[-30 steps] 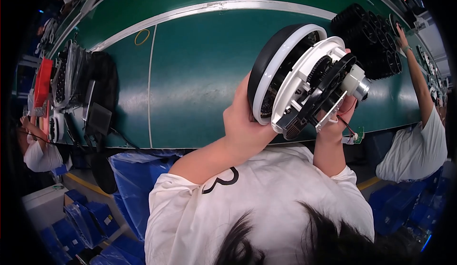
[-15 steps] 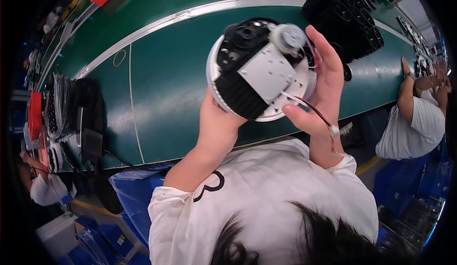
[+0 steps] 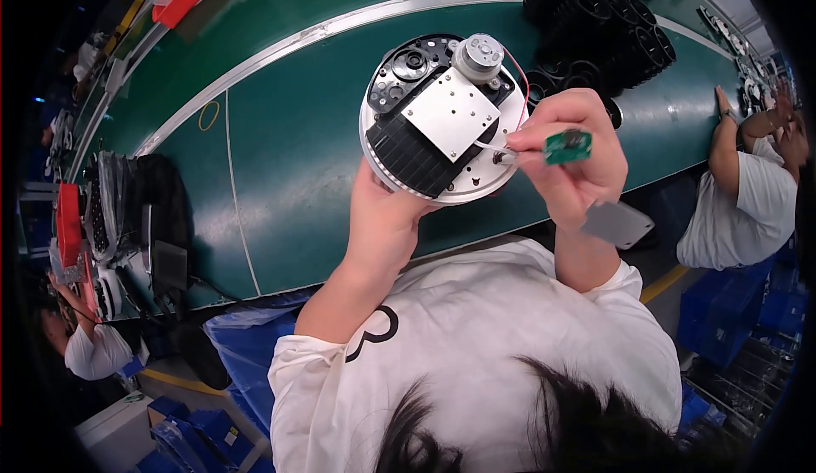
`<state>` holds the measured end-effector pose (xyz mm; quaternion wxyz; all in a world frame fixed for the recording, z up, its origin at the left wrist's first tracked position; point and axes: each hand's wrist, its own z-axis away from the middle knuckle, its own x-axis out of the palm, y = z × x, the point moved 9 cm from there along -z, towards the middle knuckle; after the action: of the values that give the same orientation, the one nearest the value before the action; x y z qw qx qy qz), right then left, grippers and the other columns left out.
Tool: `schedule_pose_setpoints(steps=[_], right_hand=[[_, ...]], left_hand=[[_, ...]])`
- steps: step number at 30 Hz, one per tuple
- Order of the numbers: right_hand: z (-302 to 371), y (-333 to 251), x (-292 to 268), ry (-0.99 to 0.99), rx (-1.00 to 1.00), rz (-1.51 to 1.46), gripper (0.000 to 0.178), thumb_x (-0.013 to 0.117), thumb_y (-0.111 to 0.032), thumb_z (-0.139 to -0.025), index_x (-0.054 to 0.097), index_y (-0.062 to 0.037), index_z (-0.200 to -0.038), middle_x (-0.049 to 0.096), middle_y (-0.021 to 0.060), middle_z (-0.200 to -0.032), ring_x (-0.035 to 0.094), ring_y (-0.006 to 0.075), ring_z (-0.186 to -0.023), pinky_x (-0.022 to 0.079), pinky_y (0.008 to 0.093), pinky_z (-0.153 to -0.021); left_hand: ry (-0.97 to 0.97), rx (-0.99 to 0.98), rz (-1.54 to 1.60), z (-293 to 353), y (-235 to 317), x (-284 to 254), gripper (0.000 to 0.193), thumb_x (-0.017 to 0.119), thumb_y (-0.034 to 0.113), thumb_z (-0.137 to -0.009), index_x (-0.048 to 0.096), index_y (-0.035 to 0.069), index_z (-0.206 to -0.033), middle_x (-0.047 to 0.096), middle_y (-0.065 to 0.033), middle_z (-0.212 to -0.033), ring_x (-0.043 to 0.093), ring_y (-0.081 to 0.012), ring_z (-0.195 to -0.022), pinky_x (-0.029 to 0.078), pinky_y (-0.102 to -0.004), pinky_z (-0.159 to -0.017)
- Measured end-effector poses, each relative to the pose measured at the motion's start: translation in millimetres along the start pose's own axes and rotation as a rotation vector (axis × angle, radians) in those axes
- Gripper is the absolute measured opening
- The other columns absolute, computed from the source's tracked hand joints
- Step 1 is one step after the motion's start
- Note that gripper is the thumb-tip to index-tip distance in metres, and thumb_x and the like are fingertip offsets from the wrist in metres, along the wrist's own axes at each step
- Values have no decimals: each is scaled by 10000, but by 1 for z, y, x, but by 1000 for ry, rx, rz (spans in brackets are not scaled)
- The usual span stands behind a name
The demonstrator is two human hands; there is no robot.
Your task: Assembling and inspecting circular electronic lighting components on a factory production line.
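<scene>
My left hand (image 3: 384, 205) grips a round white motor assembly (image 3: 476, 186) from below, its open inner side turned up. On that assembly sit a silver cylindrical motor (image 3: 480, 55), a square metal plate (image 3: 451, 114), a black gear housing (image 3: 410, 65) and a ribbed black part (image 3: 416, 158). Beside its right edge, my right hand (image 3: 578, 154) is closed in a pinch on thin wires (image 3: 497, 148) that come from under the plate. A small green circuit board (image 3: 568, 146) shows at those fingers. A grey flat piece (image 3: 618, 223) lies over my right wrist; how it is held is hidden.
Under my hands is a green workbench (image 3: 297, 175) with a pale rail. Black ribbed wheel-like parts (image 3: 595, 27) are stacked at the back right. A yellow rubber band (image 3: 209, 116) and bagged black parts (image 3: 119, 209) lie leftward. Co-workers sit at both sides.
My right hand has let go of the assembly's rim and now pinches the wires. The green board and grey piece have come into sight. The assembly has shifted slightly left.
</scene>
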<state>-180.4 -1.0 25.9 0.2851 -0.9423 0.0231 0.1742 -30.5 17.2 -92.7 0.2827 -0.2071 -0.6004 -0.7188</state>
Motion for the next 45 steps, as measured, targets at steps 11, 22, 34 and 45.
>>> schedule_pose_setpoints(steps=[11, 22, 34, 45], right_hand=[[-12, 16, -12, 183, 115, -774, 151, 573, -137, -762, 564, -5, -834, 542, 119, -860, 503, 166, -789, 387, 264, -719], [-3, 39, 10, 77, 161, -426, 603, 685, -279, -680, 415, -64, -1175, 459, 116, -1177, 392, 229, -1147, 261, 367, -985], [11, 50, 42, -140, 254, -7, 752, 669, -213, -618, 349, -17, -1270, 337, 169, -1307, 302, 320, -1211, 232, 391, -1008], [23, 63, 45, -25, 355, -428, 809, 633, -229, -605, 299, 7, -1303, 284, 165, -1343, 284, 297, -1244, 231, 403, -1022]], left_hand=[[25, -91, -39, -8, -14, -6, 426, 513, -87, -742, 397, -26, -1147, 558, -161, -1044, 609, -250, -903, 555, -349, -730], [18, -2, -50, -8, -5, -11, 371, 524, -4, -803, 414, -19, -1157, 550, -155, -1078, 606, -238, -918, 566, -332, -724], [28, 182, -122, -4, 10, -9, 474, 640, 13, -744, 424, 26, -1167, 547, -106, -1089, 583, -194, -954, 534, -294, -752], [66, 303, -201, 5, 21, -1, 653, 750, -4, -633, 393, 21, -1180, 516, -80, -1130, 529, -162, -1020, 436, -292, -879]])
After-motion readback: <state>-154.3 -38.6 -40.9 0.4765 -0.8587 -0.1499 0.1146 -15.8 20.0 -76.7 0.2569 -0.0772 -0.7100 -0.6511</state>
